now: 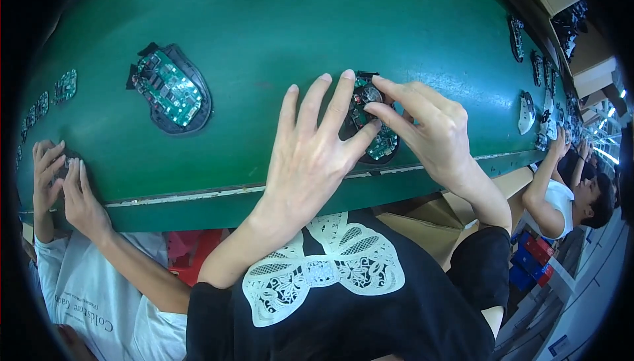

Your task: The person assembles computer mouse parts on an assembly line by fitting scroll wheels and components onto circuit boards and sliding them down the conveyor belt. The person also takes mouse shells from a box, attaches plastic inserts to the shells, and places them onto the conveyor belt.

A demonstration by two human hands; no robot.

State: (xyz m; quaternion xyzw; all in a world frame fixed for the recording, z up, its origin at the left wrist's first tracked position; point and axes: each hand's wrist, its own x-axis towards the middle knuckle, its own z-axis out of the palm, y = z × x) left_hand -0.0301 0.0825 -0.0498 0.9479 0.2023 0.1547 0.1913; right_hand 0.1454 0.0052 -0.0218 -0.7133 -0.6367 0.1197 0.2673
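Just right of the frame's centre, a board-fitted dark shell point(383, 145) is touched by the left hand point(309, 149), its fingers spread and its thumb laid across the board, while a round dark part point(372, 94) is pinched between the right hand's point(436, 126) thumb and forefinger. Farther off, a second shell point(173, 90) is seen at upper left on the green table point(277, 24).
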